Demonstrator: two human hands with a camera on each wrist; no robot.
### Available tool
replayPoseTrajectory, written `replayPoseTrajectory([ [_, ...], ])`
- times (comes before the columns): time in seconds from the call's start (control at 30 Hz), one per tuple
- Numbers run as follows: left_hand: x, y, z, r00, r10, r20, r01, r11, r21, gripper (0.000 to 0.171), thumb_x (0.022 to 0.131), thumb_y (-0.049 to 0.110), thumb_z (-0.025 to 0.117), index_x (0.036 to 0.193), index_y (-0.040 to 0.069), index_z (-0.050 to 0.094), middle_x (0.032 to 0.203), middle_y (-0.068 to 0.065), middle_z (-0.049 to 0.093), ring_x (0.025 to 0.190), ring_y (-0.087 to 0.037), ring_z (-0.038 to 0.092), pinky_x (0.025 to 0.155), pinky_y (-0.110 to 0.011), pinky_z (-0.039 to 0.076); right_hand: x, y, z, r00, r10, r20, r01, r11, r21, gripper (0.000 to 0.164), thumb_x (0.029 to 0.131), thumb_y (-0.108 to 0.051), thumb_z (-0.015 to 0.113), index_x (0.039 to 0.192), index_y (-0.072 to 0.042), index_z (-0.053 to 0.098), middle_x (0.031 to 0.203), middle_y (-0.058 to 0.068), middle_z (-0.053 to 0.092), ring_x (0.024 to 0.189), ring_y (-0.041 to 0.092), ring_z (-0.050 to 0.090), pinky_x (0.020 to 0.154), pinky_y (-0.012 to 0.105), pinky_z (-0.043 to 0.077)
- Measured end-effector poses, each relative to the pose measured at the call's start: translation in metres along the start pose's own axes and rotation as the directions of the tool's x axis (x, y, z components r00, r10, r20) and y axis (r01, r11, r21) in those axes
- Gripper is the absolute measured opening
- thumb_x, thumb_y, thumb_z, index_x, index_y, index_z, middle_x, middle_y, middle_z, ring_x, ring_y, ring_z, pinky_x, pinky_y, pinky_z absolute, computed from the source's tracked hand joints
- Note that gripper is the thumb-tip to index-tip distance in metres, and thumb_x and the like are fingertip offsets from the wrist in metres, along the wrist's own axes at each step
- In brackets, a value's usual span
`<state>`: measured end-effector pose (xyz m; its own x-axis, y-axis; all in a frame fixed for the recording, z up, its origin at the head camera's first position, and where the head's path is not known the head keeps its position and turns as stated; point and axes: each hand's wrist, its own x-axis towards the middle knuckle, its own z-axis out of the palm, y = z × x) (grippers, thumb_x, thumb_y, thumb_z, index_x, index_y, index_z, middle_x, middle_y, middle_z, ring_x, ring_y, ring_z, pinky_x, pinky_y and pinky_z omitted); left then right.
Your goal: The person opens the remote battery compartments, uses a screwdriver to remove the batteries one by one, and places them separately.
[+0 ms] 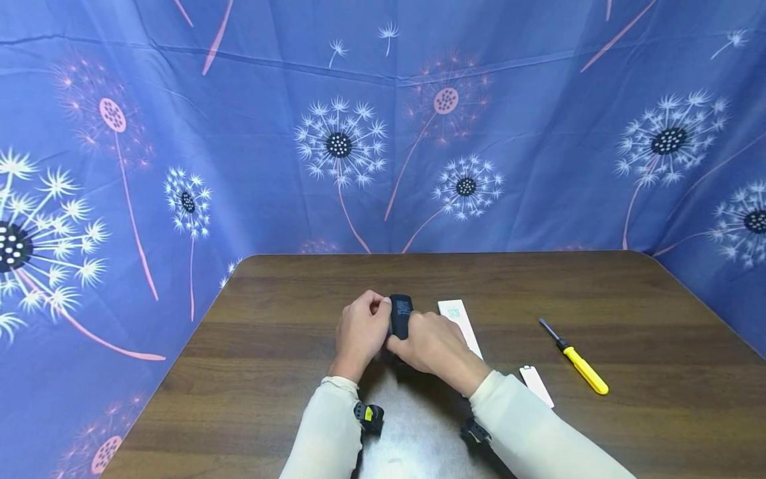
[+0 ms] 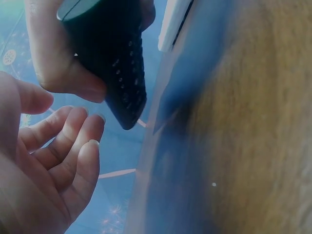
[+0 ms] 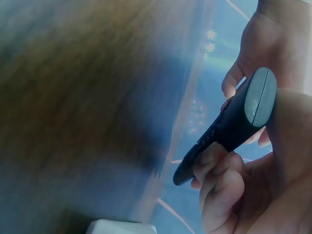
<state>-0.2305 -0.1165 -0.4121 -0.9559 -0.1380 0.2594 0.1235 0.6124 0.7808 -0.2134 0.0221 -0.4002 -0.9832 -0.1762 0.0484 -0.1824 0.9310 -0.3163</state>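
A black remote control [image 1: 400,315] is held up above the table, its labelled back facing the head camera. Rows of small buttons line its other face in the left wrist view, where the remote [image 2: 117,63] tilts downward. My right hand [image 1: 433,342] grips it, fingers curled round its side in the right wrist view. Just left of the remote is my left hand [image 1: 361,332], thumb and fingers loosely bent. The left wrist view shows this hand [image 2: 58,161] with nothing between its fingers, apart from the remote.
A long white item [image 1: 459,322] with a printed code lies behind my right hand. A small white cover-like piece [image 1: 536,386] and a yellow-handled screwdriver [image 1: 577,362] lie farther right on the wooden table [image 1: 269,332]. Blue patterned cloth [image 1: 251,133] hangs behind.
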Motion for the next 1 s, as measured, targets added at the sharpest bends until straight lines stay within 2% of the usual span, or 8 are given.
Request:
replayPoseTrajectory([
  [0.3,-0.002,-0.001,0.002,1.000,0.013,0.001,-0.013,0.999,0.029,0.017,0.097,0.034,0.060,0.088,0.023,0.070,0.073,0.009,0.058,0.068,-0.015,0.054,0.062,-0.035,0.041,-0.003,0.008,-0.001,0.992,-0.032,-0.125,0.036,0.999,0.030,0.035,0.081,-0.043,0.065,0.062,-0.017,0.053,0.053,-0.002,0.051,0.046,0.019,0.048,0.043,0.036,0.036],
  [0.57,-0.002,0.001,0.005,1.000,0.022,-0.005,-0.022,0.999,0.046,0.019,0.098,0.035,0.058,0.091,0.022,0.070,0.073,0.009,0.058,0.067,-0.015,0.055,0.063,-0.036,0.042,-0.005,0.012,-0.005,0.983,-0.010,-0.182,0.021,0.998,0.059,0.032,0.082,-0.046,0.064,0.072,-0.018,0.054,0.055,-0.003,0.052,0.048,0.018,0.049,0.044,0.036,0.037],
  [0.8,-0.006,0.001,0.011,0.999,0.011,0.048,-0.016,0.994,0.105,0.039,0.104,0.048,0.043,0.104,0.019,0.070,0.085,0.005,0.067,0.080,-0.021,0.064,0.071,-0.045,0.047,-0.011,0.013,-0.010,0.982,0.001,-0.189,0.016,0.996,0.087,0.032,0.085,-0.047,0.063,0.083,-0.016,0.057,0.058,-0.003,0.052,0.049,0.018,0.049,0.045,0.035,0.037],
  [1.0,-0.005,0.001,0.011,0.995,0.006,0.104,-0.009,1.000,0.029,0.055,0.106,0.057,0.031,0.101,0.017,0.068,0.083,0.001,0.065,0.074,-0.021,0.060,0.066,-0.042,0.046,-0.012,0.010,-0.014,0.976,-0.015,-0.219,0.036,0.995,0.090,0.031,0.085,-0.049,0.063,0.081,-0.018,0.057,0.060,-0.004,0.053,0.053,0.017,0.051,0.047,0.036,0.038],
])
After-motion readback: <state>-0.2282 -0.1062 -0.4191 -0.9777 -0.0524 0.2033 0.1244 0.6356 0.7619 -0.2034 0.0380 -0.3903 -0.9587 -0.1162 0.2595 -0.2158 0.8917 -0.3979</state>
